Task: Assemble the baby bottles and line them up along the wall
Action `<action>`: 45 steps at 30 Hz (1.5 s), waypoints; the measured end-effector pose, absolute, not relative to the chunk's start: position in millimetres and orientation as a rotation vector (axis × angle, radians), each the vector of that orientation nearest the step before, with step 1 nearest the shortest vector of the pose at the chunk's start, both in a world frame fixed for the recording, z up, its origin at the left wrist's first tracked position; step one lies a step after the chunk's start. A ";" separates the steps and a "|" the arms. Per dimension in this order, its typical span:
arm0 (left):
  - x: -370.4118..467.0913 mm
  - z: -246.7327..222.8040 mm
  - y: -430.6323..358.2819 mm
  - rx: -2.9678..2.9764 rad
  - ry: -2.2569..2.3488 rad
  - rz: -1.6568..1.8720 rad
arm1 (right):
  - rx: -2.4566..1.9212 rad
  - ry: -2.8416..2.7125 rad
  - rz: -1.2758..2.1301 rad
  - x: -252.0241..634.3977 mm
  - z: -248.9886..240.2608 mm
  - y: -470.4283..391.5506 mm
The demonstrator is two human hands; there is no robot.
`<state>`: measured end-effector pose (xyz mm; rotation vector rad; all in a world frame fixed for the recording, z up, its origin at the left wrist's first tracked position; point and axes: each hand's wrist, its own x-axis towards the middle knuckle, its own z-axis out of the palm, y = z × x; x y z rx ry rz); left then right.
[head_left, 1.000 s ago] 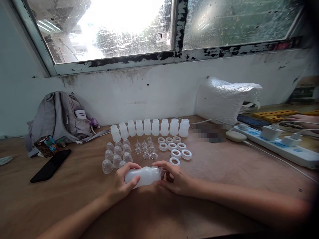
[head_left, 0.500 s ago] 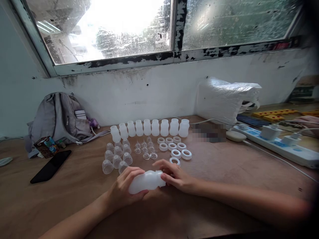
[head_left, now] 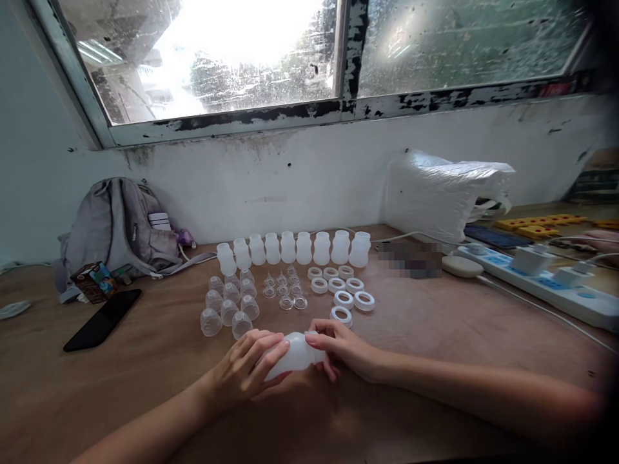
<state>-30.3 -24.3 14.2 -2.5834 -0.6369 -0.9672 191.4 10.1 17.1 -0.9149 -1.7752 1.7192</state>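
A translucent white baby bottle lies on its side between my two hands, above the near part of the table. My left hand wraps round its base end. At the neck end, my right hand grips with thumb and fingers, partly covering the opening. Beyond my hands, clear dome caps stand in rows on the left. Clear nipples are grouped in the middle, and white collar rings lie on the right. Behind them, similar open bottles stand upright in a row.
Left on the brown table are a black phone, a small carton and a grey backpack. To the right are a power strip, a white puck with a cable and a plastic-wrapped package. Another person's hand shows at the far right.
My right hand has closed round the bottle's neck, its fingers now curling below it. My left fingers have shifted further over the bottle's body. The view has moved slightly.
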 end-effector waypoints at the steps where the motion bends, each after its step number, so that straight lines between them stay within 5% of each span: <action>1: -30.0 14.3 -24.8 -2.588 -0.657 -0.979 | -0.931 -1.756 1.751 190.6 17.5 9.6; 4: -26.7 15.4 -26.2 -2.678 -0.883 -1.143 | -0.976 -1.795 1.733 191.6 21.4 10.2; 11: -22.5 20.7 -30.0 -2.877 -1.641 -1.272 | -0.820 -2.149 1.094 203.2 26.6 16.9; 20: -26.6 4.1 -32.4 -2.856 -1.118 -1.218 | -0.755 -1.952 1.498 202.9 8.7 13.6; 26: -27.0 12.5 -32.3 -2.930 -1.294 -1.050 | -0.903 -2.212 1.613 204.9 22.4 30.9; 39: -25.5 19.2 -31.2 -2.942 -1.251 -0.884 | -0.459 -2.725 0.000 120.1 61.3 92.4; 45: -25.5 20.7 -32.8 -2.907 -1.189 -0.926 | -0.353 -2.835 -0.155 106.4 48.2 100.0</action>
